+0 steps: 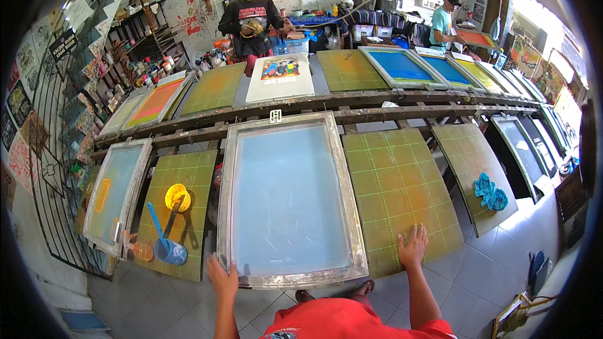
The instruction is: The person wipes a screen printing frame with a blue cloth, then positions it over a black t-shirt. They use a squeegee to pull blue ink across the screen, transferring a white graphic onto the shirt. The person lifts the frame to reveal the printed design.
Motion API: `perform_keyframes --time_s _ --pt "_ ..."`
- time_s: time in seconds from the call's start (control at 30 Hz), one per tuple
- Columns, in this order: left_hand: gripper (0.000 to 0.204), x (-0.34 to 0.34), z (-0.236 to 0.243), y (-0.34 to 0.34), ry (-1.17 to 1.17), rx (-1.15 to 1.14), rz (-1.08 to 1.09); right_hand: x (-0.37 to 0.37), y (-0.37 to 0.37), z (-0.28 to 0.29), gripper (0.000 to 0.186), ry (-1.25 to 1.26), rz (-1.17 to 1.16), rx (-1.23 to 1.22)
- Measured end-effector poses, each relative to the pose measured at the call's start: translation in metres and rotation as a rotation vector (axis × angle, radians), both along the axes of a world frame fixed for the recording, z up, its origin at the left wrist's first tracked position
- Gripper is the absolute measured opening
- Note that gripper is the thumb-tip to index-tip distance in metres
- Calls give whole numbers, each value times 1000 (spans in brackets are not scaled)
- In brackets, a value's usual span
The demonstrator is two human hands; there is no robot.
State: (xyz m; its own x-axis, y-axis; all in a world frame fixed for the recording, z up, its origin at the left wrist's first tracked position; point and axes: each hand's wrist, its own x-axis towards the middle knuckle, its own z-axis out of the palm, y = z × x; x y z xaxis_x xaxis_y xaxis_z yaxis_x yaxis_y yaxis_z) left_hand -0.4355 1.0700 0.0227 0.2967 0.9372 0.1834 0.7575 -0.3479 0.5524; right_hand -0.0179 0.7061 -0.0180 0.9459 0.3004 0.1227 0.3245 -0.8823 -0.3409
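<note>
In the head view, my left hand [223,276] is at the lower left corner of a large screen frame [343,191] with pale blue mesh, fingers apart, touching or just beside it. My right hand [412,245] rests open on the green gridded board [392,176] to the right of the frame, fingers spread. Neither hand visibly holds anything. On the board [174,163] to the left sit a yellow tub [177,193] with a dark handle lying over it, a blue pot [169,252] with a blue stick, and, beside these, an orange-tinted bottle [142,251].
A turquoise rag [490,193] lies on the far right board. A metal rail [370,113] separates a back row of several boards and screens. Two people stand behind it, one [251,25] in black, one [440,28] in light teal. A stair railing [47,213] is at left.
</note>
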Motion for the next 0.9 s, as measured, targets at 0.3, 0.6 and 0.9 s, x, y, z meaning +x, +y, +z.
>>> perform_keyframes --time_s 0.3,0.6,0.9 --pt "67 123 63 -120 -201 94 -604 10 -18 -9 64 53 114 266" --pt "104 299 73 -334 -1 -142 -1248 -17 -103 19 57 1008 445 1108" --pt "113 378 60 -400 164 -107 -1400 18 -216 64 75 1598 643 991"
